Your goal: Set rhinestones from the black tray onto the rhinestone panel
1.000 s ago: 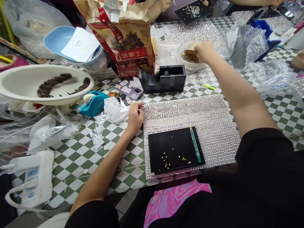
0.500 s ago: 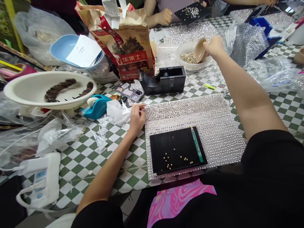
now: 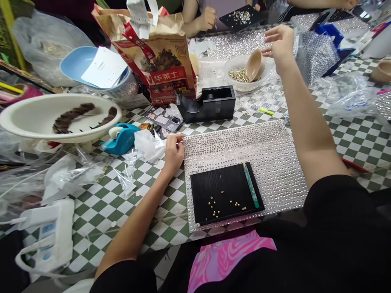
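Note:
My right hand [image 3: 280, 44] is open above the back of the table, fingers apart and holding nothing. Just left of its fingertips, a small beige cup [image 3: 255, 65] rests tilted in a translucent white bowl [image 3: 227, 75] of gold beads. My left hand [image 3: 174, 154] has its bent fingers closed on the upper left corner of a rhinestone-studded sheet [image 3: 281, 162]. On that sheet lies a black board [image 3: 207, 187], with a few gold beads and small stones scattered over it. A green pen-like tool [image 3: 251, 187] lies along the board's right side.
A black tape dispenser [image 3: 207, 110] and a paper bag [image 3: 171, 69] stand beyond the sheet. Leftward are a blue tape dispenser [image 3: 120, 139], a white oval bowl [image 3: 27, 118] and a power strip [image 3: 58, 236]. Across the table, another person's hand [image 3: 208, 18] is near a black tray [image 3: 235, 24].
My right hand has let go of the beige cup and moved up and to the right, its fingers spreading. The cup stays leaning in the bead bowl. My left hand keeps its place.

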Demonstrator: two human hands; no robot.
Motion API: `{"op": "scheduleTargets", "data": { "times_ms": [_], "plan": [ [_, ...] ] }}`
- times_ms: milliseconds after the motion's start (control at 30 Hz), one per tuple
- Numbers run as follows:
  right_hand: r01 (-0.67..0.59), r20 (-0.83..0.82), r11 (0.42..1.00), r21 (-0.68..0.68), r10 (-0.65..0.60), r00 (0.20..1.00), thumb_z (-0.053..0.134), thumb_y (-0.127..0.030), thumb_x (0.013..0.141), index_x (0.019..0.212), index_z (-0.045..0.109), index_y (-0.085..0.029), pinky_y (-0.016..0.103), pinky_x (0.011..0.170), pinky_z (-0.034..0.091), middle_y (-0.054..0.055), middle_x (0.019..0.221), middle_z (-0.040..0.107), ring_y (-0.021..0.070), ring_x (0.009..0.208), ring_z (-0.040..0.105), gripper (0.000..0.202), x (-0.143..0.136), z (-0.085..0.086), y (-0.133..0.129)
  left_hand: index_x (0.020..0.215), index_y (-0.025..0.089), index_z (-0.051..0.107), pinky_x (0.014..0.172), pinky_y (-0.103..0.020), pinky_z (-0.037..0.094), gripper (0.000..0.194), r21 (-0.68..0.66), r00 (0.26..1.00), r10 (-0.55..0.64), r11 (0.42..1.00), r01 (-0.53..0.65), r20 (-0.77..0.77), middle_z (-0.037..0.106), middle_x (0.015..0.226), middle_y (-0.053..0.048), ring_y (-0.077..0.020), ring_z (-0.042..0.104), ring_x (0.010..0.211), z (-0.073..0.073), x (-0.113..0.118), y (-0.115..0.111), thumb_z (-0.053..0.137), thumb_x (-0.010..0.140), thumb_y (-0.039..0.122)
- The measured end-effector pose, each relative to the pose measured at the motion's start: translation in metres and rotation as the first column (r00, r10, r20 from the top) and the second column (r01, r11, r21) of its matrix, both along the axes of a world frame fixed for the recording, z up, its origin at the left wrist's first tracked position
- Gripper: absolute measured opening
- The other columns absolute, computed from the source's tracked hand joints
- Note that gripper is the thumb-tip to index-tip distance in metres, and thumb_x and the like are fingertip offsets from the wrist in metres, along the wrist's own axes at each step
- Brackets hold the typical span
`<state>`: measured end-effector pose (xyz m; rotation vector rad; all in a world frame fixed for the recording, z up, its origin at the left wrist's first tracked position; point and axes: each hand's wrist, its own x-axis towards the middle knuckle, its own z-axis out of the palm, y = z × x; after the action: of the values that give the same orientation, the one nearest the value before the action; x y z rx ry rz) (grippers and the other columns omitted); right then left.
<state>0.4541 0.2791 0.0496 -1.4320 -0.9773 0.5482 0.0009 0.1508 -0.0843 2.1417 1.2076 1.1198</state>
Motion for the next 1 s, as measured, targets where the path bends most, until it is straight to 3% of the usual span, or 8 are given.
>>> {"op": "scheduleTargets", "data": {
  "times_ms": [133,233,367,533,600,733,867,1000],
  "plan": [
    [0.131,-0.057,0.991,0.038,-0.128,0.99,0.059,-0.016,0.091,0.106,0.058,-0.015,0.034,0.079,0.056,0.001,0.088,0.062,0.011,0.075,0.06,0.016,0.027,0.005,-0.032,0.102,0.021,0.06,0.078,-0.033,0.049,0.033,0.002,1.0,0.003,1.0,-0.003,0.0,0.054,0.095,-0.005,-0.0174,0.056,0.089,-0.001,0.0,0.0,0.045,0.082,-0.001],
    [0.174,-0.117,0.98,0.099,-0.162,0.98,0.054,0.004,0.082,0.083,0.057,-0.024,0.034,0.085,0.056,-0.005,0.066,0.056,0.0085,0.059,0.052,0.028,0.051,0.0,-0.059,0.102,0.021,0.06,0.079,-0.034,0.049,0.034,0.003,1.0,0.005,1.0,-0.005,-0.001,0.054,0.095,-0.005,-0.0174,0.056,0.089,-0.001,-0.001,0.001,0.045,0.081,-0.002],
    [0.224,-0.169,0.966,0.129,-0.202,0.965,0.044,-0.015,0.093,0.075,0.057,-0.027,0.043,0.082,0.056,-0.003,0.062,0.057,0.0105,0.045,0.04,0.026,0.079,-0.019,-0.08,0.101,0.021,0.06,0.08,-0.034,0.049,0.034,0.004,1.0,0.003,1.0,-0.003,-0.001,0.055,0.095,-0.005,-0.0175,0.056,0.089,-0.001,0.0,0.001,0.045,0.081,-0.002],
    [0.397,-0.227,0.907,0.143,-0.36,0.905,0.018,-0.042,0.102,0.063,0.049,-0.027,0.04,0.073,0.052,-0.005,0.045,0.027,0.0142,0.042,0.031,0.052,0.098,-0.04,-0.076,0.102,0.02,0.06,0.079,-0.035,0.049,0.033,0.009,1.0,0.002,1.0,-0.002,-0.006,0.055,0.096,-0.006,-0.0178,0.056,0.088,0.001,0.0,0.0,0.045,0.082,0.0],
    [0.437,-0.242,0.889,0.134,-0.399,0.885,0.013,-0.045,0.101,0.06,0.046,-0.027,0.04,0.073,0.051,-0.003,0.046,0.03,0.0155,0.045,0.038,0.056,0.098,-0.041,-0.073,0.102,0.021,0.06,0.078,-0.034,0.048,0.033,0.008,1.0,0.002,1.0,-0.002,-0.007,0.055,0.096,-0.006,-0.0174,0.056,0.088,0.001,0.0,0.0,0.044,0.082,0.0],
    [0.398,-0.239,0.91,0.113,-0.364,0.9,0.037,-0.03,0.097,0.073,0.057,-0.025,0.041,0.084,0.049,0.001,0.073,0.06,0.0151,0.071,0.059,0.032,0.087,-0.038,-0.077,0.101,0.021,0.06,0.076,-0.033,0.048,0.033,0.006,1.0,0.001,1.0,-0.001,-0.007,0.055,0.094,-0.005,-0.017,0.056,0.087,0.001,0.0,0.0,0.044,0.082,0.0],
    [0.307,-0.209,0.938,0.158,-0.273,0.939,0.061,-0.009,0.078,0.083,0.057,-0.029,0.041,0.087,0.05,-0.006,0.078,0.06,0.012,0.07,0.057,0.021,0.077,-0.036,-0.082,0.101,0.021,0.06,0.076,-0.033,0.047,0.032,0.006,1.0,0.001,1.0,-0.001,-0.009,0.054,0.093,-0.005,-0.0171,0.055,0.086,0.0,0.0,0.001,0.044,0.082,0.0],
    [0.242,-0.166,0.951,0.195,-0.211,0.963,0.062,-0.033,0.085,0.069,0.055,-0.029,0.043,0.088,0.051,-0.002,0.061,0.054,0.0159,0.061,0.053,0.018,0.077,-0.037,-0.081,0.101,0.021,0.06,0.076,-0.033,0.047,0.032,0.0,1.0,0.001,1.0,-0.001,-0.007,0.054,0.094,-0.005,-0.0168,0.055,0.086,0.0,0.0,0.001,0.044,0.082,0.0]
  ]
}}
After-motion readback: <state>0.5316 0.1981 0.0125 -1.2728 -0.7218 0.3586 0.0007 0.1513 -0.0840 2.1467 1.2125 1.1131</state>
